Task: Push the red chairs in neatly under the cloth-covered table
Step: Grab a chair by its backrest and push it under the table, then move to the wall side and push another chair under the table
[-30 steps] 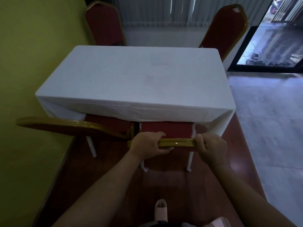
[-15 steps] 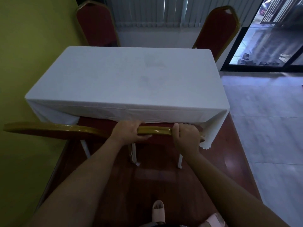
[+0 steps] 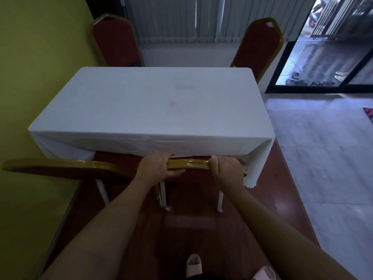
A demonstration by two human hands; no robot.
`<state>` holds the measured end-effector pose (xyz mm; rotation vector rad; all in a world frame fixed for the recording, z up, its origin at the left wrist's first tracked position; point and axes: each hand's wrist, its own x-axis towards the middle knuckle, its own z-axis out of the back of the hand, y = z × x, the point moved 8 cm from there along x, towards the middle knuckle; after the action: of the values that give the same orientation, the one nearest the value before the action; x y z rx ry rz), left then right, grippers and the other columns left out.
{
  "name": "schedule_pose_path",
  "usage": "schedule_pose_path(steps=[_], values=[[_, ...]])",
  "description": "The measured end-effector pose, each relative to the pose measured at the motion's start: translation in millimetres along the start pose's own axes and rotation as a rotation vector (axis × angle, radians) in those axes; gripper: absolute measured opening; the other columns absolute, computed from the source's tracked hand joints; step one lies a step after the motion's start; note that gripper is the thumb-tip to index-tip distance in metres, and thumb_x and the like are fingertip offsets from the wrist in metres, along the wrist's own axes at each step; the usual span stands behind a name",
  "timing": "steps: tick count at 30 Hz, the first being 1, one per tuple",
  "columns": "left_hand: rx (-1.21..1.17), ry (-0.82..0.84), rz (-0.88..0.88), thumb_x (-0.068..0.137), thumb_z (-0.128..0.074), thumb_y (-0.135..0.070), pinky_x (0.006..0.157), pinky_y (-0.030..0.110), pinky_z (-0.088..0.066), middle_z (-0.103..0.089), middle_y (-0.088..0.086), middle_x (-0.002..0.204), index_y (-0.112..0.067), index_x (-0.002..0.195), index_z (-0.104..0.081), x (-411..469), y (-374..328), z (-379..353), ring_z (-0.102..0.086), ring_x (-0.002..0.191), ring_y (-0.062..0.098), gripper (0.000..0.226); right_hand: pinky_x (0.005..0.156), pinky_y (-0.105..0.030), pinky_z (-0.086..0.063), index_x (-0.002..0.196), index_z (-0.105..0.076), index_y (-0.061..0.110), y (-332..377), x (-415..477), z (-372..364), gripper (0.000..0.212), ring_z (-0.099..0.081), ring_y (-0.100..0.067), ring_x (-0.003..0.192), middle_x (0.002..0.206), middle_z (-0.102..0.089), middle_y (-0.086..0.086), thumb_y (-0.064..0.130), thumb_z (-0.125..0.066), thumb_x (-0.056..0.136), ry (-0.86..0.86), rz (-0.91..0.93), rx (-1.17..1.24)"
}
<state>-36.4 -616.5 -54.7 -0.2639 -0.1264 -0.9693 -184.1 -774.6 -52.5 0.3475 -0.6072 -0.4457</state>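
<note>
A table under a white cloth (image 3: 153, 106) fills the middle of the view. Both hands grip the gold top rail of the near right red chair (image 3: 188, 165), whose back stands close against the table's front edge, seat hidden under the cloth. My left hand (image 3: 156, 166) holds the rail's left end and my right hand (image 3: 227, 171) its right end. Beside it, the near left red chair (image 3: 66, 167) has its seat partly under the table. Two more red chairs stand at the far side, one on the left (image 3: 116, 41) and one on the right (image 3: 259, 45).
A yellow-green wall (image 3: 30, 67) runs close along the table's left side. White blinds (image 3: 191, 19) hang behind the far chairs. A glass door (image 3: 327, 57) is at the right, with pale tiled floor (image 3: 323, 154) in front of it. My slippered feet (image 3: 194, 265) stand on dark red floor.
The near right chair has slid forward; its red seat, visible a second ago, is now hidden under the cloth. Both hands kept their grip on the rail.
</note>
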Motion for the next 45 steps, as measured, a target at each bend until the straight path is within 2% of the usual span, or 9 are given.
schedule_pose_path(steps=[7, 12, 17, 20, 23, 29, 32, 35, 45], values=[[0.014, 0.009, 0.031, 0.067, -0.041, -0.081, 0.067, 0.03, -0.055, -0.072, 0.0, 0.096, -0.021, 0.114, -0.067, -3, -3, 3, -0.07, 0.085, 0.021, 0.08, 0.056, -0.033, -0.037, 0.069, -0.06, 0.013, 0, -5, 1, 0.052, -0.047, -0.014, 0.053, 0.058, -0.052, 0.006, 0.034, -0.026, 0.101, 0.015, -0.001, 0.023], [-0.075, 0.121, 0.064, 0.065, -0.021, -0.094, 0.105, 0.037, -0.038, -0.049, 0.005, 0.144, -0.021, 0.139, -0.049, -9, -6, 2, -0.043, 0.135, 0.021, 0.107, 0.065, -0.033, -0.04, 0.081, -0.061, 0.017, -1, -12, 3, 0.043, -0.052, -0.014, 0.067, 0.072, -0.057, 0.007, 0.034, -0.026, 0.101, 0.022, 0.011, 0.065], [-0.202, 0.085, 0.082, 0.078, -0.004, -0.085, 0.112, 0.034, -0.028, -0.047, 0.002, 0.146, -0.017, 0.138, -0.052, -7, -23, 11, -0.033, 0.141, 0.016, 0.103, 0.09, -0.036, -0.041, 0.116, -0.064, 0.017, -17, -25, 4, 0.053, -0.059, -0.015, 0.105, 0.114, -0.067, 0.003, 0.045, -0.021, 0.101, 0.04, -0.013, 0.071], [-0.212, 0.118, 0.034, 0.086, -0.014, -0.078, 0.114, 0.031, -0.023, -0.042, 0.001, 0.15, -0.018, 0.142, -0.047, 9, -53, 11, -0.03, 0.142, 0.014, 0.089, 0.094, -0.036, -0.042, 0.126, -0.059, 0.016, -35, -28, 9, 0.054, -0.057, -0.017, 0.115, 0.125, -0.064, -0.001, 0.048, -0.025, 0.1, 0.094, -0.001, 0.057], [-0.179, 0.181, -0.016, 0.098, -0.037, -0.05, 0.116, 0.028, -0.016, -0.028, 0.0, 0.157, -0.017, 0.15, -0.033, 30, -87, 7, -0.02, 0.146, 0.012, 0.061, 0.097, -0.035, -0.042, 0.137, -0.051, 0.019, -54, -23, 8, 0.062, -0.052, -0.017, 0.124, 0.136, -0.057, -0.001, 0.056, -0.02, 0.098, 0.237, -0.032, 0.02], [-0.047, 0.419, 0.112, 0.099, -0.035, -0.043, 0.119, 0.038, -0.005, -0.001, 0.005, 0.162, -0.014, 0.154, -0.012, 54, -101, -13, 0.001, 0.149, 0.017, 0.067, 0.111, -0.041, -0.029, 0.147, -0.037, 0.025, -105, -15, 13, 0.083, -0.034, -0.024, 0.139, 0.156, -0.033, -0.004, 0.069, -0.003, 0.086, 0.477, -0.136, -0.054], [0.057, 0.448, 0.112, 0.099, -0.035, -0.045, 0.12, 0.042, -0.001, 0.005, 0.008, 0.162, -0.011, 0.154, -0.004, 75, -132, -28, 0.006, 0.149, 0.022, 0.072, 0.115, -0.041, -0.025, 0.149, -0.032, 0.022, -133, -11, 22, 0.065, -0.029, -0.025, 0.142, 0.159, -0.025, -0.006, 0.057, -0.016, 0.096, 0.537, -0.148, -0.118], [0.071, 0.458, 0.097, 0.099, -0.035, -0.042, 0.12, 0.045, -0.003, 0.004, 0.01, 0.162, -0.009, 0.154, -0.005, 98, -186, -52, 0.004, 0.149, 0.025, 0.071, 0.117, -0.043, -0.022, 0.149, -0.03, 0.02, -172, -11, 38, 0.055, -0.025, -0.025, 0.144, 0.16, -0.021, -0.007, 0.045, -0.028, 0.101, 0.597, -0.158, -0.19], [0.051, 0.641, 0.102, 0.1, -0.034, -0.04, 0.12, 0.045, -0.004, -0.009, 0.012, 0.161, -0.007, 0.153, -0.014, 124, -320, -153, -0.004, 0.148, 0.026, 0.065, 0.115, -0.048, -0.022, 0.15, -0.027, 0.018, -331, -40, 122, 0.052, -0.024, -0.03, 0.144, 0.162, -0.014, -0.007, 0.038, -0.024, 0.102, 0.827, -0.366, -0.359]])
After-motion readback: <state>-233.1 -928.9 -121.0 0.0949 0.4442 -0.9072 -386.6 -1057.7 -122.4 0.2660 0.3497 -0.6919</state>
